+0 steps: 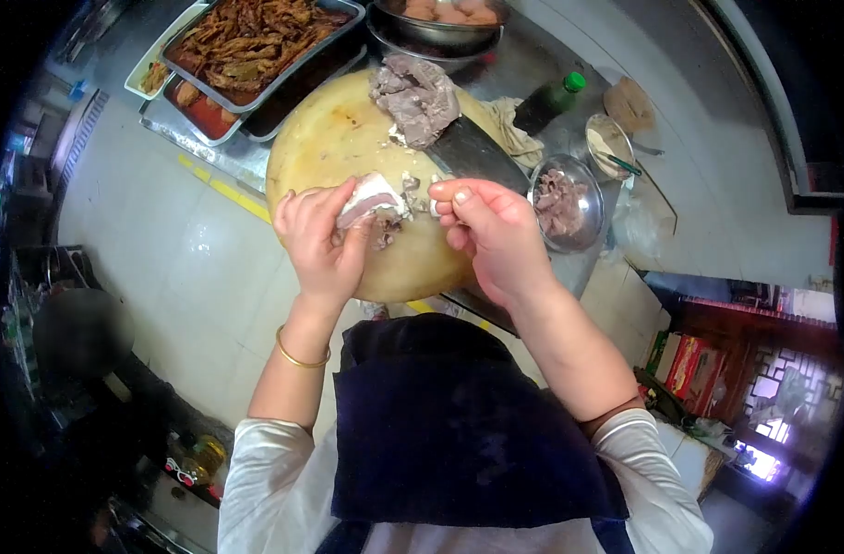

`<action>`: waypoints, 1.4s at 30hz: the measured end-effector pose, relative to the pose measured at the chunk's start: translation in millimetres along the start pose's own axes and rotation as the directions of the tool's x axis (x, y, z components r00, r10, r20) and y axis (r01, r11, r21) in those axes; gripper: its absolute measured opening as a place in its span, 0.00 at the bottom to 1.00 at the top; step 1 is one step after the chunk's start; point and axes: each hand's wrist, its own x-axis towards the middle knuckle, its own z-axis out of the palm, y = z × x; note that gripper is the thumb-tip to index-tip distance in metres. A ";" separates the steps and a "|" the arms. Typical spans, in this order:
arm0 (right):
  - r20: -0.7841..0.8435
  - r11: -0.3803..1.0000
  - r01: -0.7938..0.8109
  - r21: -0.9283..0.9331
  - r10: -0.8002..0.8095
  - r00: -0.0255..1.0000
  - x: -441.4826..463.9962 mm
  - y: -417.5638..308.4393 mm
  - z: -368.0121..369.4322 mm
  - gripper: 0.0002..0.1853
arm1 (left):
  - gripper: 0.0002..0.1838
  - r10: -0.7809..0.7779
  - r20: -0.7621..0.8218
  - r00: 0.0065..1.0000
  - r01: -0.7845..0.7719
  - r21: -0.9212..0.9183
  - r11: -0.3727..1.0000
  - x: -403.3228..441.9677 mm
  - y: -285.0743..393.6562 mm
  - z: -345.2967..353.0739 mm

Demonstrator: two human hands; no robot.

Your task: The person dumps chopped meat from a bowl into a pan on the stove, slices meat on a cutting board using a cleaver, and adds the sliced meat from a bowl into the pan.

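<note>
My left hand [322, 242] is closed around a piece of cooked meat [376, 199] with a white fatty layer, held over the round chopping board [320, 134]. To its right, my right hand [497, 233] is closed in a pinch, with a small white bit [435, 209] showing at its fingertips. Meat scraps [385, 238] lie on the board between and below the hands. A larger lump of cooked meat [416, 100] rests at the board's far side, touching a dark cleaver blade [482, 150]. Beside the right hand stands a metal bowl [589, 235] of meat pieces.
Metal trays of dark braised food [256, 44] are stacked at the back left. A bowl of round brown items [449, 13] stands behind the board. At the right are a cloth [516, 127], a dark green-capped bottle [548, 103] and a small bowl with a spoon [610, 146].
</note>
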 end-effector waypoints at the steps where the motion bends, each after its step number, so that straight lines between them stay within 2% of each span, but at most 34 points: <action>1: -0.007 1.000 -0.010 0.011 0.010 1.000 -2.3 -1.6 0.8 0.12 | 0.20 -0.006 -0.002 1.000 0.006 -0.004 1.000 -1.0 -1.0 0.1; 4: -0.010 0.997 -0.070 -0.013 0.070 0.997 -9.1 -7.3 2.4 0.12 | 0.20 -0.020 -0.005 1.000 0.019 -0.013 1.000 -3.7 -2.2 0.8; 7: 0.076 0.976 -0.201 -0.088 0.208 0.975 -18.6 11.0 -32.2 0.14 | 0.21 -0.056 -0.015 0.998 0.055 -0.035 0.998 -6.1 -1.4 1.5; 9: 0.069 0.930 -0.265 -0.256 0.291 0.954 -41.0 35.2 -71.9 0.15 | 0.21 -0.093 -0.025 0.995 0.092 -0.052 0.994 -8.3 -4.9 -1.3; 11: 0.017 0.870 -0.365 -0.331 0.392 0.920 -79.8 62.3 -129.1 0.14 | 0.20 -0.135 -0.038 0.990 0.132 -0.068 0.989 -13.8 -12.3 -4.2; 12: -0.163 0.833 -0.455 -0.315 0.425 0.891 -109.0 90.8 -160.2 0.15 | 0.19 -0.257 -0.047 0.965 0.247 -0.163 0.955 -20.0 -18.4 -3.4; 13: -0.148 0.733 -0.383 -0.563 0.366 0.919 -140.1 102.4 -185.2 0.15 | 0.19 -0.376 -0.044 0.926 0.353 -0.257 0.899 -27.7 -25.6 -1.1; 14: 0.079 0.303 -0.054 -0.951 0.410 0.909 -179.3 144.9 -249.2 0.18 | 0.18 -0.487 -0.027 0.873 0.448 -0.348 0.823 -31.9 -29.1 -0.4; 15: -0.087 0.650 -0.463 -0.603 0.523 0.848 -220.7 164.1 -254.3 0.18 | 0.17 -0.654 0.054 0.755 0.522 -0.653 0.549 -29.3 -23.0 2.1; 17: -0.082 0.727 -0.573 -0.378 0.590 0.803 -246.5 165.3 -259.3 0.17 | 0.17 -0.716 0.263 0.647 0.581 -0.778 0.240 -29.4 -28.0 -3.4; 18: 0.029 0.638 -0.352 -0.685 0.506 0.862 -249.2 159.6 -268.8 0.17 | 0.16 -0.717 0.366 0.594 0.591 -0.802 0.081 -29.8 -33.9 -8.4; 19: -0.143 0.672 -0.603 -0.431 0.609 0.781 -251.3 163.6 -285.4 0.17 | 0.16 -0.585 0.521 0.622 0.531 -0.829 -0.173 -38.7 -48.5 -9.7; 20: -0.253 0.635 -0.764 -0.115 0.725 0.640 -248.1 174.7 -293.7 0.17 | 0.15 -0.438 0.600 0.670 0.516 -0.800 -0.306 -38.6 -47.6 -9.6; 21: -0.284 0.602 -0.798 0.034 0.771 0.570 -245.5 183.9 -296.4 0.17 | 0.17 -0.347 0.650 0.676 0.464 -0.741 -0.485 -39.5 -44.8 -6.4; 22: -0.290 0.612 -0.791 0.019 0.760 0.581 -244.0 194.7 -297.3 0.16 | 0.24 -0.191 0.654 0.732 0.509 -0.711 -0.484 -37.2 -40.7 -2.4; 23: -0.297 0.624 -0.782 -0.005 0.745 0.597 -243.6 205.3 -297.2 0.16 | 0.26 -0.135 0.655 0.743 0.521 -0.694 -0.498 -32.9 -29.3 -2.2; 26: -0.316 0.647 -0.750 -0.137 0.689 0.652 -246.0 227.2 -296.2 0.14 | 0.25 0.046 0.623 0.781 0.547 -0.647 -0.531 -16.9 -4.6 1.8; 27: -0.322 0.645 -0.740 -0.190 0.671 0.668 -248.7 229.8 -297.1 0.13 | 0.27 0.074 0.587 0.806 0.507 -0.621 -0.597 -15.3 1.7 5.8; 30: -0.334 0.602 -0.690 -0.403 0.605 0.723 -260.6 230.9 -302.4 0.12 | 0.27 0.105 0.564 0.819 0.496 -0.604 -0.624 -9.9 11.6 10.6; 33: -0.300 0.474 -0.565 -0.675 0.523 0.798 -271.0 213.7 -309.3 0.10 | 0.27 0.084 0.566 0.820 0.474 -0.590 -0.653 -10.1 14.1 10.2; 35: -0.297 0.360 -0.581 -0.729 0.598 0.744 -258.9 185.3 -316.8 0.09 | 0.27 0.062 0.572 0.818 0.460 -0.586 -0.667 -11.8 11.1 8.1; 36: -0.380 0.311 -0.797 -0.518 0.751 0.540 -233.7 153.3 -301.7 0.08 | 0.26 0.045 0.578 0.815 0.454 -0.588 -0.669 -14.6 7.8 8.2; 37: -0.294 0.490 -0.635 -0.597 0.602 0.742 -222.4 150.2 -311.2 0.07 | 0.26 0.024 0.584 0.811 0.445 -0.590 -0.673 -17.3 5.9 8.2; 38: -0.189 0.625 -0.430 -0.651 0.415 0.890 -212.2 146.2 -320.7 0.06 | 0.26 -0.014 0.598 0.802 0.434 -0.598 -0.674 -19.1 5.1 6.8; 39: -0.251 0.569 -0.312 -0.761 0.185 0.950 -183.1 120.0 -292.1 0.05 | 0.25 -0.051 0.613 0.788 0.425 -0.602 -0.676 -21.1 4.3 4.5; 40: -0.268 0.474 -0.208 -0.856 -0.063 0.961 -145.5 86.6 -246.4 0.05 | 0.25 -0.084 0.628 0.774 0.419 -0.606 -0.677 -22.1 3.0 2.6; 41: -0.168 0.412 -0.033 -0.910 -0.295 0.941 -118.1 67.4 -217.5 0.04 | 0.25 -0.110 0.638 0.762 0.409 -0.606 -0.683 -23.7 1.2 2.0; 42: -0.007 0.254 0.124 -0.959 -0.460 0.888 -87.9 60.6 -205.0 0.07 | 0.25 -0.138 0.647 0.750 0.397 -0.607 -0.689 -26.9 -0.7 1.6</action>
